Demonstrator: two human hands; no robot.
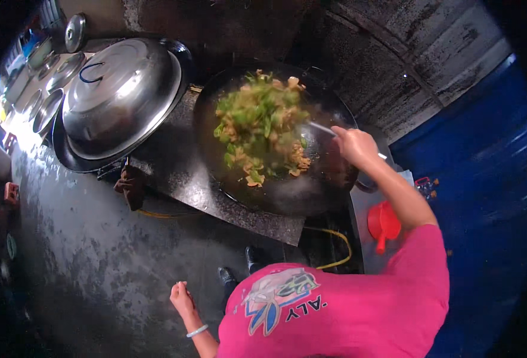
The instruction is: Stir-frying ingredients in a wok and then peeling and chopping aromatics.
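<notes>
The person's right hand (353,143) is closed around the metal handle of a long spatula (322,127), whose working end dips into a heap of stir-fried food (259,124) in the big black wok (329,191). The food sits piled toward the far and left side of the wok: green vegetable pieces mixed with pale brownish bits, glossy and well tossed together, with a thin pool of liquid or oil shining on the bare metal near the spatula. Judging by that mix, the cooking looks well under way, though the greens keep a bright colour and nothing has been dished out. The left hand (182,296) hangs down beside the body, fingers curled loosely together, holding nothing and well apart from the stove. To the left, a second wok stays covered by a large domed steel lid (120,95). A red scoop (384,224) lies on the ledge below the right arm.
</notes>
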